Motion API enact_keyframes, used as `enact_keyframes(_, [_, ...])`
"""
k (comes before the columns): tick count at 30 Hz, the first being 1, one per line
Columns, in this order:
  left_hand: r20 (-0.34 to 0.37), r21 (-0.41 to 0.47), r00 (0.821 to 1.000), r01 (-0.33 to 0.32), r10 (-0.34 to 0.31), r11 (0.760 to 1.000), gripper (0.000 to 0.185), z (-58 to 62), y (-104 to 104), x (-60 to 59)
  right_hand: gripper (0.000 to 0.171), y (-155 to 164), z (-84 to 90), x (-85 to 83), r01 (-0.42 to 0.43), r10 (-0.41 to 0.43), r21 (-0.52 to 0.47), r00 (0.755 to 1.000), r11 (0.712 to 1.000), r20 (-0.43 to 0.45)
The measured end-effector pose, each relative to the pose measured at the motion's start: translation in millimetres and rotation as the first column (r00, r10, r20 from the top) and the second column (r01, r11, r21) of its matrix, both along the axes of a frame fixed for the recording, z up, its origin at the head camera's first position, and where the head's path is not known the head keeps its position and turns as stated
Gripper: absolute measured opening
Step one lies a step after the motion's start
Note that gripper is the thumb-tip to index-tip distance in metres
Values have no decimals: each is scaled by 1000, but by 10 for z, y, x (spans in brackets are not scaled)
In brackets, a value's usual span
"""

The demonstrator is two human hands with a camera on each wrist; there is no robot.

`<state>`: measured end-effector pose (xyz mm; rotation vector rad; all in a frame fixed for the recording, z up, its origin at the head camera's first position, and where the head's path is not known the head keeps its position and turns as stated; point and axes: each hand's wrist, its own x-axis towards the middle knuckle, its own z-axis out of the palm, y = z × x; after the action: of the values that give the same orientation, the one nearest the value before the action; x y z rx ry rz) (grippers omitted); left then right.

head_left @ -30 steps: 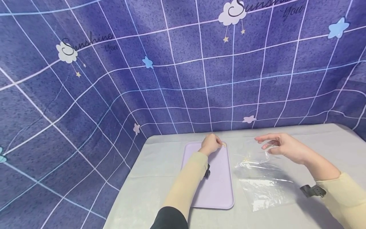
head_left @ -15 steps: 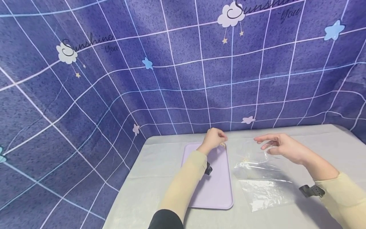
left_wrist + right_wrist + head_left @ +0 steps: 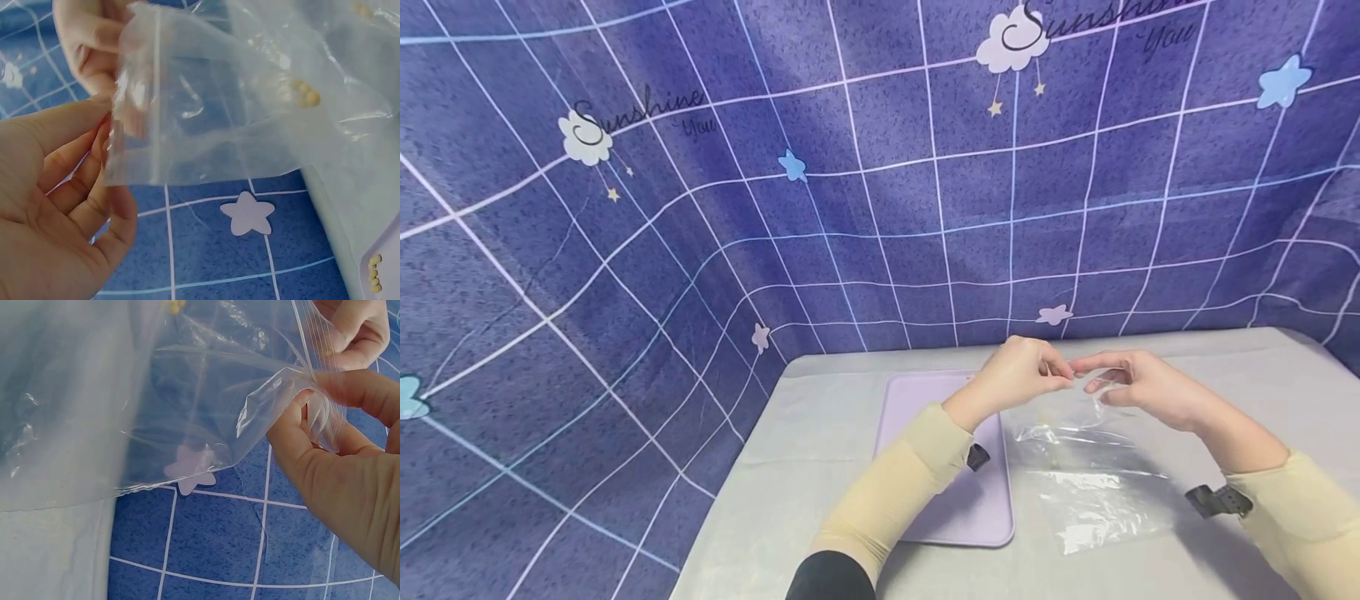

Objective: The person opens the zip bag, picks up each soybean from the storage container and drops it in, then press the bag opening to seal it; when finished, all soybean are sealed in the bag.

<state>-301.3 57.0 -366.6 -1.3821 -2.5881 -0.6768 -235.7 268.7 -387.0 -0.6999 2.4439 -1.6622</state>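
Nearest the person, the clear zip-top plastic bag (image 3: 1093, 492) is lying with its lower part flat on the grey table (image 3: 1225, 383), just to the right of the lilac tray (image 3: 958, 508), while its upper part is being lifted off the surface. Further out, the right hand (image 3: 1138, 382) is pinching one lip of the bag's mouth between thumb and fingers; the right wrist view is showing the ridged zip strip (image 3: 315, 375) running past those fingertips. The left hand (image 3: 1026, 371) is meeting it at the same opening, fingers curled and gripping the opposite lip, as the left wrist view is showing with the film pressed against the thumb. Inside the bag, a few small yellow beads (image 3: 303, 94) are sitting in a cluster, and a few more beads (image 3: 374, 275) are still lying at the far corner of the tray. Judging from this, the filling looks only partly done: some beads are already in the bag, some are waiting on the tray, and the mouth is being held apart rather than sealed. Beyond the hands, the purple checked backdrop (image 3: 880, 167) with stars and clouds is hanging behind the table.
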Motion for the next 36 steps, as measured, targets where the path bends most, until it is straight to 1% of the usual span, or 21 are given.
enact_keyframes(4, [-74,-35,997,11,-13,999,9,-42,48,18,56,-5,1,4,-4,4,-13,1000,1000,10])
enact_keyframes(6, [-61,-10,998,15,-16,1000,9,-56,51,15,56,-3,4,9,-4,4,-19,1000,1000,13])
enact_keyframes(8, [-24,49,1000,5,-3,999,9,-62,34,-20,56,0,3,6,-8,8,-21,1000,1000,8])
enact_keyframes(10, [17,134,1000,-22,20,991,9,-72,-2,-106,56,4,-1,1,-10,10,-19,1000,1000,-1])
enact_keyframes(13, [79,243,993,-107,91,964,9,-124,-89,-321,56,9,-13,-8,-20,19,-17,1000,1000,-20])
enact_keyframes(15, [117,266,981,-183,157,946,8,-200,-170,-491,56,11,-23,-14,-25,24,-22,999,999,-27])
enact_keyframes(18, [167,251,952,-293,257,923,6,-401,-330,-736,55,13,-38,-18,-32,32,-25,999,999,-31])
enact_keyframes(20, [191,217,925,-365,327,905,5,-547,-439,-854,56,12,-48,-19,-36,35,-24,999,999,-28])
enact_keyframes(22, [214,189,899,-421,381,887,5,-710,-545,-950,56,10,-60,-17,-37,37,-24,999,999,-24])
enact_keyframes(25, [244,135,860,-489,449,862,5,-904,-667,-1027,56,7,-75,-16,-39,39,-28,999,999,-15])
enact_keyframes(27, [261,98,834,-525,487,846,5,-1012,-726,-1060,55,5,-78,-16,-36,36,-29,999,999,-14])
enact_keyframes(28, [260,78,823,-538,504,839,5,-1051,-746,-1073,55,3,-76,-16,-34,33,-28,999,999,-15])
enact_keyframes(30, [255,48,809,-557,529,829,5,-1110,-770,-1091,56,1,-68,-15,-25,24,-21,1000,999,-17])
enact_keyframes(32, [236,24,803,-568,548,823,5,-1145,-776,-1106,56,1,-60,-16,-16,16,-13,1000,1000,-19])
enact_keyframes(36, [168,-25,805,-573,569,819,4,-1161,-754,-1116,56,1,-65,-27,-12,12,-5,1000,1000,-15])
